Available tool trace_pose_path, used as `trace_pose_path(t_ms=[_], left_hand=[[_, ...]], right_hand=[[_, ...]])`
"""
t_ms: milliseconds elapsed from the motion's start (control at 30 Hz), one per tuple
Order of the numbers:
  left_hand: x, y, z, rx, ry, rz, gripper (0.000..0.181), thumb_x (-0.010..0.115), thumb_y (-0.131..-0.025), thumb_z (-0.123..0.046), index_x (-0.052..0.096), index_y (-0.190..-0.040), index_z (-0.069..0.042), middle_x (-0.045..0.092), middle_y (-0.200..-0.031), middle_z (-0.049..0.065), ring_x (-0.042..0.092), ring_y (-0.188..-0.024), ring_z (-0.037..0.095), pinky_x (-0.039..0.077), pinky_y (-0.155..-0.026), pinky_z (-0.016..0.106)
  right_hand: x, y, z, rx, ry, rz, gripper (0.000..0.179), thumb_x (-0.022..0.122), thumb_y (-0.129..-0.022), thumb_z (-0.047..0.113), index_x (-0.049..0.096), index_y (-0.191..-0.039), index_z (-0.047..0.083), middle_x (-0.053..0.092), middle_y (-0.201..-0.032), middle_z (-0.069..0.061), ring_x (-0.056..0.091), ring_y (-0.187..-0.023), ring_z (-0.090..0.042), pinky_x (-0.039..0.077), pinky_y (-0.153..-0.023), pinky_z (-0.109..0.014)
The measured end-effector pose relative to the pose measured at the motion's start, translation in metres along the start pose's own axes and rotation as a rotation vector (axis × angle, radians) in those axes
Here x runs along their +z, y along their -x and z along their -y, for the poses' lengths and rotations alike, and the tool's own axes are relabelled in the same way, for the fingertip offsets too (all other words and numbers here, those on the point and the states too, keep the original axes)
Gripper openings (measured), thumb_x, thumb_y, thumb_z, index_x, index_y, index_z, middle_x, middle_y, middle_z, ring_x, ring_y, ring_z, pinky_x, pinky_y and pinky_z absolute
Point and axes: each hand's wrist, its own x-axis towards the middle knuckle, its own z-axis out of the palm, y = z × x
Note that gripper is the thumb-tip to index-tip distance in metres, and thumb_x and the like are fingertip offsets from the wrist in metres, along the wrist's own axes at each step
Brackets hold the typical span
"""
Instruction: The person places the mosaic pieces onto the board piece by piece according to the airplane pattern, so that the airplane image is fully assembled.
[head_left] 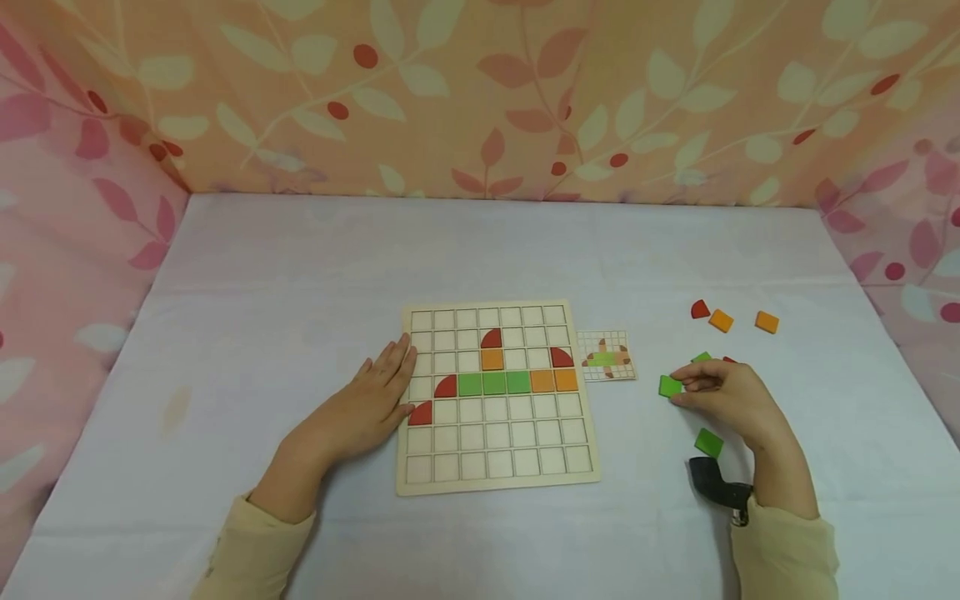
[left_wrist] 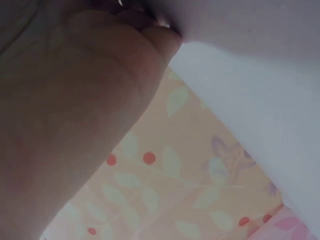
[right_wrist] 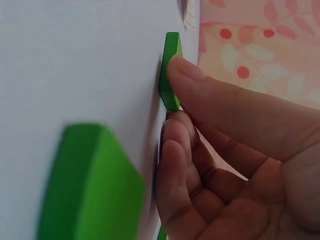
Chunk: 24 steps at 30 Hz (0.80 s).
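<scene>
A wooden grid board point(head_left: 461, 487) lies on the white table, with red quarter-circle, orange and green tiles in some cells. My left hand point(head_left: 367, 404) rests at the board's left edge with its fingers stretched out. In the left wrist view, the palm side of the left hand point(left_wrist: 100, 80) shows, its fingertips in shadow. To the right of the board, my right hand point(head_left: 731, 400) pinches a green square tile point(head_left: 669, 386) between thumb and fingers. The right wrist view has this green square tile point(right_wrist: 171, 70) tilted a little off the table, under the thumb.
A small pattern card point(head_left: 607, 375) touches the board's right side. Around the right hand lie another green tile point(head_left: 708, 443), a red quarter-circle point(head_left: 700, 309) and two orange tiles point(head_left: 767, 322). A green and a red piece are partly hidden behind the fingers. Patterned cloth walls point(head_left: 480, 100) enclose the table.
</scene>
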Motion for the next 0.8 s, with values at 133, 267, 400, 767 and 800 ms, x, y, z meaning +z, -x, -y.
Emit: trace_pose_path(t_ms=[133, 267, 400, 767, 800], left_hand=[[0.0004, -0.0005, 0.0002, -0.005, 0.008, -0.002, 0.068, 0.050, -0.098, -0.022, 0.014, -0.148, 0.004, 0.000, -0.156, 0.018, 0.005, -0.143, 0.033, 0.013, -0.111, 0.054], [0.0005, -0.0003, 0.0005, -0.009, 0.005, -0.003, 0.068, 0.050, -0.097, -0.023, 0.014, -0.148, 0.004, 0.000, -0.157, 0.017, 0.005, -0.143, 0.033, 0.013, -0.111, 0.054], [0.0004, -0.0004, 0.0006, -0.002, 0.001, -0.009, 0.068, 0.050, -0.097, -0.022, 0.014, -0.148, 0.005, 0.001, -0.156, 0.018, 0.005, -0.143, 0.034, 0.013, -0.111, 0.054], [0.0006, -0.0006, -0.0003, 0.003, -0.012, -0.018, 0.069, 0.051, -0.097, -0.022, 0.014, -0.148, 0.005, 0.002, -0.156, 0.019, 0.006, -0.142, 0.035, 0.013, -0.111, 0.055], [0.0005, -0.0007, -0.0003, 0.003, -0.012, -0.018, 0.069, 0.051, -0.097, -0.022, 0.014, -0.148, 0.005, 0.002, -0.156, 0.019, 0.006, -0.142, 0.034, 0.013, -0.111, 0.054]], right_hand=[[0.0001, 0.0002, -0.0002, -0.015, 0.016, -0.012, 0.037, 0.078, -0.077, 0.012, 0.065, -0.108, -0.005, 0.062, -0.088, -0.008, 0.054, -0.076, -0.008, 0.044, -0.065, -0.017], [0.0002, 0.0007, 0.0001, -0.035, 0.026, -0.022, 0.035, 0.077, -0.077, 0.010, 0.065, -0.106, -0.005, 0.062, -0.085, -0.007, 0.054, -0.074, -0.007, 0.044, -0.063, -0.017], [0.0010, 0.0017, 0.0015, -0.045, 0.014, -0.035, 0.032, 0.076, -0.078, 0.008, 0.065, -0.104, -0.005, 0.064, -0.085, -0.007, 0.055, -0.073, -0.005, 0.043, -0.064, -0.017], [0.0038, 0.0040, 0.0037, -0.036, -0.100, -0.081, 0.030, 0.074, -0.081, 0.010, 0.066, -0.103, -0.008, 0.070, -0.083, -0.004, 0.057, -0.075, -0.002, 0.041, -0.068, -0.016], [0.0045, 0.0039, 0.0038, -0.038, -0.100, -0.079, 0.030, 0.074, -0.082, 0.011, 0.066, -0.104, -0.007, 0.071, -0.083, -0.004, 0.058, -0.075, -0.001, 0.042, -0.068, -0.016]])
